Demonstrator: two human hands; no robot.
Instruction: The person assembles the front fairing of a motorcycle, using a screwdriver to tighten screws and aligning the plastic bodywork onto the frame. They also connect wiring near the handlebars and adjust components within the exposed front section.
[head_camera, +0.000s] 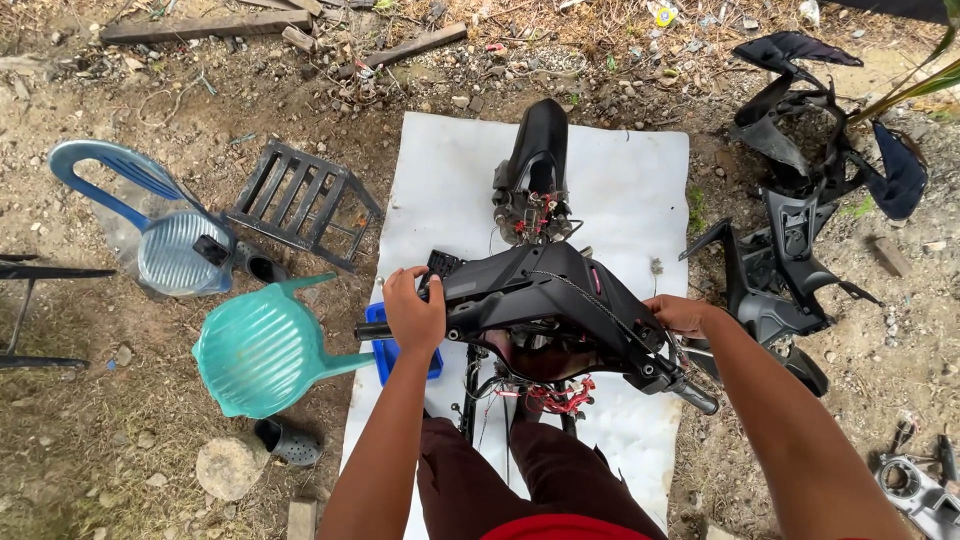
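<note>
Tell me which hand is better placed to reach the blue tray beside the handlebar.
Left, probably. The left hand grips the near end of the black handlebar cover, directly above the blue tray on the white sheet. The right hand holds the far side, across the cover.

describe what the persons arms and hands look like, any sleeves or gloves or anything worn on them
Both arms are bare from the bottom edge of the picture to the fingers: no sleeves show, and there are no gloves. The left hand and the right hand carry no visible rings, and neither wrist shows a watch or band. Lower down, the person wears dark maroon trousers and a red top.
</note>
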